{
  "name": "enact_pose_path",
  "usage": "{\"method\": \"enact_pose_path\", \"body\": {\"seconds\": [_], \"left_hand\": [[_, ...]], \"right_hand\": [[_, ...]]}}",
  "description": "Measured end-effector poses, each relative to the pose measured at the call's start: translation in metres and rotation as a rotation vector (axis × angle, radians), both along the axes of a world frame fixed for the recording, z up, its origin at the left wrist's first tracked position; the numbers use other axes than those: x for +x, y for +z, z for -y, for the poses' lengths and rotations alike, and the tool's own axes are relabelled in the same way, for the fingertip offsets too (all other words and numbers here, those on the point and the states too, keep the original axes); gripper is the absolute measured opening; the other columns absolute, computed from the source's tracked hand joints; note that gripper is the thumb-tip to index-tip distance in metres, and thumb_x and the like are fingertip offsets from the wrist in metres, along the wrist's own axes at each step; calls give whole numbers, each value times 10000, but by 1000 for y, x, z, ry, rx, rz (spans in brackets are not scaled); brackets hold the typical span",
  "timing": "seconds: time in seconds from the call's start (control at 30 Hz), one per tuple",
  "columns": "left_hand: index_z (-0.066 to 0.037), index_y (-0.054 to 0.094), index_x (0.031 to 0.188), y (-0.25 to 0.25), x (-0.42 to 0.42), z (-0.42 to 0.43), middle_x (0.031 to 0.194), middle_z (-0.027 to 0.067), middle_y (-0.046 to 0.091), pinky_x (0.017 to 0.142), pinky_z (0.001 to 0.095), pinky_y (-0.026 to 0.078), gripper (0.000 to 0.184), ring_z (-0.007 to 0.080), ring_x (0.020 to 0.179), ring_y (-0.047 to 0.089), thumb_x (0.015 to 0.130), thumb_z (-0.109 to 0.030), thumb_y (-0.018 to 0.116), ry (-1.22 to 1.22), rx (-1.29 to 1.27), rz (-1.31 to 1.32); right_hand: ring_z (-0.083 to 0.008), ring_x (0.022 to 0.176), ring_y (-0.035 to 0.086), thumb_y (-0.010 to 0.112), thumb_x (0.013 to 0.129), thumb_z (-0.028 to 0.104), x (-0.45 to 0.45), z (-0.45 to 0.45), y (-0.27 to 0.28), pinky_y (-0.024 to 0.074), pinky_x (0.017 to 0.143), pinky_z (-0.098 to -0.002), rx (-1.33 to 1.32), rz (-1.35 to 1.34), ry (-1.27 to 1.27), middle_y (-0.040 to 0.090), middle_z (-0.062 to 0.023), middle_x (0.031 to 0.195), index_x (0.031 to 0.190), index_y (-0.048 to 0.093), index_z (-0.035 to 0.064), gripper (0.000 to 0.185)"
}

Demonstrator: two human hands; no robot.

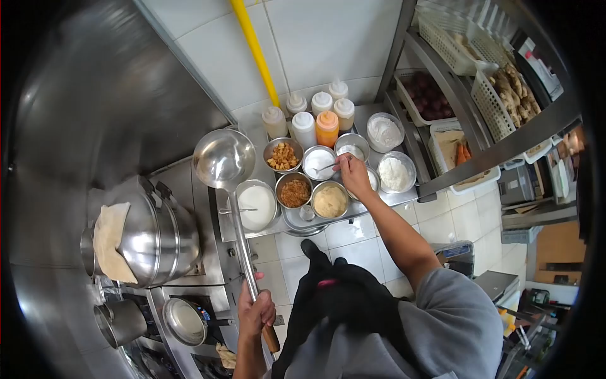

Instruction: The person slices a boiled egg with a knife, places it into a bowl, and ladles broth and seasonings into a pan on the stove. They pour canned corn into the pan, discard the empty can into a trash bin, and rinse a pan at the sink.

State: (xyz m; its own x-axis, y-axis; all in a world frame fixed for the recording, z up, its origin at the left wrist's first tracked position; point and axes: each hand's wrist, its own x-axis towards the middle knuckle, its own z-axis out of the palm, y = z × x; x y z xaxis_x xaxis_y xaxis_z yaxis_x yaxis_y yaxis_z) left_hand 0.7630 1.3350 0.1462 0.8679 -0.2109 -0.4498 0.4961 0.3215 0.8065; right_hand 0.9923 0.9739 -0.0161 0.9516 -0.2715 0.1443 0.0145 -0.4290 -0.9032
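My left hand (256, 309) is wrapped round the handle of a large metal ladle (226, 161). The ladle's round bowl hangs at the far end, left of the seasoning tubs, and looks bare inside. Over the tubs, my right hand (355, 175) pinches a small spoon (326, 168), whose tip is at a metal tub of white powder (317, 158). Around it stand a tub of brown cubes (283, 156), one of brown crumbly seasoning (294, 191) and another of pale yellow powder (330, 200). My hand and wrist partly cover a further tub on the right.
Squeeze bottles (327, 128) line the back by the tiled wall. Two clear tubs of white powder (395, 173) stand right. A pot of white liquid (257, 205) sits left, near a big steel pot (161, 237) with a cloth. The shelf rack (435, 69) holds baskets.
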Motion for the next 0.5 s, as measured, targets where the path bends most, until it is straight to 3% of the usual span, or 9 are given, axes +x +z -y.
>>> {"method": "enact_pose_path", "body": {"seconds": [0.17,0.2,0.27,0.3,0.33,0.5], "left_hand": [[-54,372,1420,2,47,-18,595,-16,386,355,248,349,479,74,390,367,1000,-155,578,-96,44,-17],[-51,385,1414,2,55,-23,598,-13,392,356,250,353,458,76,389,371,1004,-151,565,-121,71,-20],[-45,417,1399,3,69,-29,603,-7,416,362,255,370,410,83,385,381,1021,-156,530,-151,123,-30],[-45,417,1399,4,75,-30,603,-7,416,362,255,370,410,83,385,381,1021,-156,530,-150,122,-30],[-44,426,1390,6,79,-29,609,-7,428,366,257,375,395,81,390,388,1026,-164,522,-147,180,-58],[-59,448,1390,25,91,-25,642,-11,461,379,262,390,372,77,403,401,1045,-185,501,-302,417,-44]], "right_hand": [[-193,683,683,446,1077,271,-2,8,-1,515,681,-344,51,-9,-79,747,-132,804,993,657,-19,368],[-149,599,632,444,1086,294,0,8,-3,494,580,-308,69,95,-102,750,-137,827,1018,649,-9,372],[-142,574,619,442,1086,288,-6,19,-3,491,567,-312,177,-6,-145,747,-122,811,1005,649,-4,367],[-135,550,606,440,1086,282,-10,22,5,487,554,-316,290,-111,-183,744,-107,796,992,650,1,363],[-82,495,528,444,1090,302,-13,25,10,424,471,-264,392,-106,-167,747,-107,822,1014,638,10,359],[-56,489,513,432,1102,326,-25,18,60,408,438,-215,471,-45,-178,742,-121,828,1044,627,25,364]]}}
